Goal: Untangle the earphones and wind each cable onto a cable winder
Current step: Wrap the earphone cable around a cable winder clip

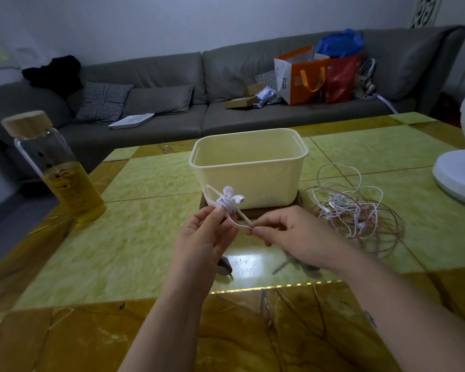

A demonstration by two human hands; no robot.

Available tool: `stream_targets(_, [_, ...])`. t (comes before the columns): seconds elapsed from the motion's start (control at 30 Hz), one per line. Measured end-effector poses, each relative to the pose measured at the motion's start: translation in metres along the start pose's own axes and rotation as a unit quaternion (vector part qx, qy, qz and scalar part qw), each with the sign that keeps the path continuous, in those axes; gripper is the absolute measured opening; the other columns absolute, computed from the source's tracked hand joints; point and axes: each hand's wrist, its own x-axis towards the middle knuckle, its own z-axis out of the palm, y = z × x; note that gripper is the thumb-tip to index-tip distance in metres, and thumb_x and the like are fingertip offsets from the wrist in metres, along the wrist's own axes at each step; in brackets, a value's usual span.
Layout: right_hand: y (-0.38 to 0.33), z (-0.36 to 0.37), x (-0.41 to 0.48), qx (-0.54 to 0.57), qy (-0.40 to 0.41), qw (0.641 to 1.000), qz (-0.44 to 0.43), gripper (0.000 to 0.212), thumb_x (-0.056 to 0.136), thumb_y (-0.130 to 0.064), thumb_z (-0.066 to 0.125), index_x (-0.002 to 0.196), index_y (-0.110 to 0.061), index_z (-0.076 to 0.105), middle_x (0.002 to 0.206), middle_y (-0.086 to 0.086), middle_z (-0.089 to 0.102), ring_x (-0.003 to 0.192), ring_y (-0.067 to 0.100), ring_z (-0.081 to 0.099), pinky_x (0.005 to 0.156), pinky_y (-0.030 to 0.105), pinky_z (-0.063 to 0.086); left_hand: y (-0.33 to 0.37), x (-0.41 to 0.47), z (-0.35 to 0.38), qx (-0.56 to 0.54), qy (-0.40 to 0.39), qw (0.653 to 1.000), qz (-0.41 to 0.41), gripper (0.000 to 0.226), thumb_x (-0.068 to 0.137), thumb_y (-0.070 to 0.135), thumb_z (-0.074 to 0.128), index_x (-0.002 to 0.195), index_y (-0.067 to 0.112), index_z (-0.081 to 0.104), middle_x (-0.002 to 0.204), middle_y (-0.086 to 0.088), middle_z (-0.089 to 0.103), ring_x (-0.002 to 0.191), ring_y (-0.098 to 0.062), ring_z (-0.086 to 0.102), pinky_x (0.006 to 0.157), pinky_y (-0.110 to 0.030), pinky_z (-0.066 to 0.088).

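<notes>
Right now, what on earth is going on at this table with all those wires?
A person is tidying earphones. The left hand holds a white earphone cable already coiled around a winder, while the right hand pinches the winder's strap end. A tangled pile of earphones still lies on the table, right of a cream tub.

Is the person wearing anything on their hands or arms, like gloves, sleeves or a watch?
No. Both the left hand and the right hand are bare, with no gloves or rings to be seen. The forearms are uncovered as far as the picture's lower edge, so no sleeve shows, and neither wrist carries a watch or band. The fingernails look short and unpainted. A small dark mark sits on the right forearm; what it is cannot be told.
</notes>
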Motion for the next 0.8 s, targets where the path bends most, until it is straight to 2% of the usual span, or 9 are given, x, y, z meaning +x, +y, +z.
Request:
stream_targets(0.13, [-0.010, -0.008, -0.006, -0.078, -0.016, 0.997, -0.014, 0.013, 0.095, -0.026, 0.058, 0.094, -0.019, 0.069, 0.040, -0.025, 0.050, 0.035, -0.004, 0.046, 0.037, 0.009, 0.031, -0.003, 0.004, -0.003, 0.050, 0.023, 0.998, -0.021, 0.005, 0.093, 0.018, 0.061, 0.088, 0.018, 0.064, 0.073, 0.003, 0.071, 0.066, -0.007, 0.063, 0.062, -0.019, 0.049])
stream_targets(0.23, [-0.015, -0.017, -0.010, -0.140, -0.022, 0.989, -0.038, 0.014, 0.092, -0.030, 0.060, 0.092, -0.022, 0.072, 0.050, -0.031, 0.054, 0.045, -0.006, 0.049, 0.046, 0.009, 0.037, -0.007, 0.007, -0.006, 0.206, 0.032, 0.978, 0.001, 0.016, 0.085, 0.030, 0.070, 0.094, 0.019, 0.063, 0.080, 0.000, 0.069, 0.061, -0.014, 0.055, 0.050, -0.025, 0.042])
stream_targets(0.3, [-0.019, -0.023, -0.013, -0.153, -0.011, 0.986, -0.059, 0.012, 0.090, -0.031, 0.063, 0.086, -0.025, 0.073, 0.052, -0.033, 0.054, 0.050, -0.009, 0.050, 0.051, 0.007, 0.037, -0.009, 0.004, -0.005, 0.326, -0.002, 0.945, 0.027, 0.025, 0.083, 0.040, 0.069, 0.099, 0.022, 0.062, 0.087, 0.001, 0.070, 0.070, -0.018, 0.064, 0.054, -0.029, 0.048])
stream_targets(0.37, [-0.021, -0.030, -0.014, -0.145, 0.020, 0.987, -0.072, 0.010, 0.088, -0.029, 0.065, 0.080, -0.029, 0.070, 0.055, -0.033, 0.056, 0.053, -0.013, 0.052, 0.050, 0.004, 0.037, -0.010, -0.002, 0.000, 0.373, -0.072, 0.924, 0.040, 0.021, 0.083, 0.040, 0.068, 0.099, 0.026, 0.063, 0.090, 0.004, 0.071, 0.080, -0.014, 0.066, 0.064, -0.029, 0.049])
stream_targets(0.47, [-0.014, -0.043, -0.013, -0.116, 0.091, 0.987, -0.068, 0.009, 0.080, -0.033, 0.072, 0.073, -0.031, 0.068, 0.060, -0.026, 0.061, 0.054, -0.010, 0.054, 0.049, 0.007, 0.038, -0.009, -0.009, 0.007, 0.369, -0.137, 0.918, 0.056, 0.009, 0.088, 0.027, 0.066, 0.097, 0.028, 0.063, 0.091, 0.007, 0.070, 0.077, -0.004, 0.064, 0.066, -0.018, 0.044])
stream_targets(0.57, [-0.006, -0.052, -0.010, -0.076, 0.129, 0.987, -0.056, 0.015, 0.070, -0.040, 0.076, 0.072, -0.027, 0.070, 0.062, -0.017, 0.064, 0.053, -0.001, 0.054, 0.051, 0.014, 0.042, -0.008, -0.012, 0.009, 0.356, -0.191, 0.913, 0.061, 0.013, 0.089, 0.024, 0.066, 0.101, 0.026, 0.064, 0.096, 0.006, 0.070, 0.079, -0.010, 0.064, 0.069, -0.022, 0.049])
stream_targets(0.67, [0.001, -0.055, -0.007, 0.028, 0.127, 0.990, -0.048, 0.030, 0.060, -0.047, 0.069, 0.075, -0.022, 0.070, 0.068, -0.007, 0.069, 0.060, 0.003, 0.061, 0.059, 0.018, 0.049, -0.007, -0.013, 0.009, 0.336, -0.221, 0.914, 0.057, 0.017, 0.086, 0.029, 0.068, 0.103, 0.028, 0.066, 0.102, 0.007, 0.068, 0.088, -0.020, 0.066, 0.079, -0.032, 0.052])
stream_targets(0.73, [0.010, -0.051, -0.004, 0.124, 0.104, 0.986, -0.030, 0.030, 0.059, -0.043, 0.069, 0.075, -0.018, 0.069, 0.061, -0.007, 0.065, 0.053, 0.003, 0.055, 0.053, 0.014, 0.044, -0.006, -0.013, 0.009, 0.308, -0.236, 0.920, 0.060, 0.018, 0.082, 0.034, 0.069, 0.100, 0.031, 0.067, 0.103, 0.007, 0.068, 0.087, -0.016, 0.066, 0.078, -0.029, 0.051])
stream_targets(0.8, [0.019, -0.042, 0.001, 0.206, 0.065, 0.976, -0.003, 0.029, 0.062, -0.043, 0.074, 0.073, -0.018, 0.070, 0.064, -0.003, 0.061, 0.053, 0.006, 0.048, 0.054, 0.016, 0.041, -0.006, -0.014, 0.009, 0.282, -0.251, 0.924, 0.055, 0.018, 0.082, 0.034, 0.070, 0.099, 0.031, 0.068, 0.103, 0.006, 0.068, 0.089, -0.015, 0.065, 0.078, -0.028, 0.051])
